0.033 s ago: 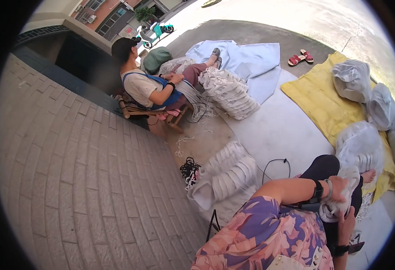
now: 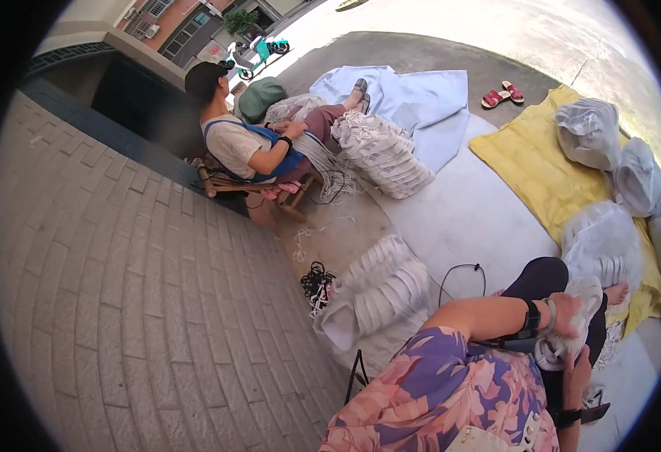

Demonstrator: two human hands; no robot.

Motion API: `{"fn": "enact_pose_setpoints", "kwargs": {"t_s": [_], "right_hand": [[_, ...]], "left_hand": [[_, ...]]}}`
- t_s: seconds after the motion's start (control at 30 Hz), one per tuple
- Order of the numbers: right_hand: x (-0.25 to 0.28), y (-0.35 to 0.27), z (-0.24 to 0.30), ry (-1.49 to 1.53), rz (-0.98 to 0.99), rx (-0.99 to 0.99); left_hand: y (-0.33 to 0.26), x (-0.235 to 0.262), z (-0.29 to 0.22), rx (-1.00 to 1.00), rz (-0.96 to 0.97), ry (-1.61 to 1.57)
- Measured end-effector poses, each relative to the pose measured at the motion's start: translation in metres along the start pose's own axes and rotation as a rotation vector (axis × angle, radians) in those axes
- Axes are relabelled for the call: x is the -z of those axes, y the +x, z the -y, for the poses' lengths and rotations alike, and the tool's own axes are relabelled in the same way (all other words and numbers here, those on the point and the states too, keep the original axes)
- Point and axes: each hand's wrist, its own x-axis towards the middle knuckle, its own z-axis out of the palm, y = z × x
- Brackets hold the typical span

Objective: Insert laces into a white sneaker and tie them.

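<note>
A white shoe (image 2: 589,295) rests over my dark-trousered legs at the lower right. My left hand (image 2: 564,315), with a bracelet and a dark strap at the wrist, is closed over the shoe's side. From below, my right hand (image 2: 576,374) grips the shoe's near end, where white lace loops (image 2: 547,352) show. The fingertips of both hands are partly hidden, so the exact grip on the laces is unclear.
Stacked white shoes (image 2: 381,294) lie left of me beside black cords (image 2: 317,286). A seated co-worker (image 2: 244,143) handles white laces near another shoe stack (image 2: 383,154). Bagged shoes (image 2: 601,241) stand on yellow sheeting (image 2: 526,162). A brick wall (image 2: 142,301) runs along the left.
</note>
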Motion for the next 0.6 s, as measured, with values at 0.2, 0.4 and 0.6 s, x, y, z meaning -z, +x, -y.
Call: {"fn": "enact_pose_setpoints", "kwargs": {"t_s": [0.2,0.4,0.6], "right_hand": [[-0.015,0.0,-0.016,-0.115,0.093,0.071],[-0.029,-0.005,-0.045,-0.153,0.077,0.243],[-0.026,-0.009,-0.048,-0.187,0.092,0.297]], "left_hand": [[0.002,-0.016,0.011,-0.006,0.007,0.011],[0.0,-0.029,0.007,-0.007,-0.011,0.009],[-0.004,-0.025,0.005,-0.03,0.016,0.038]]}}
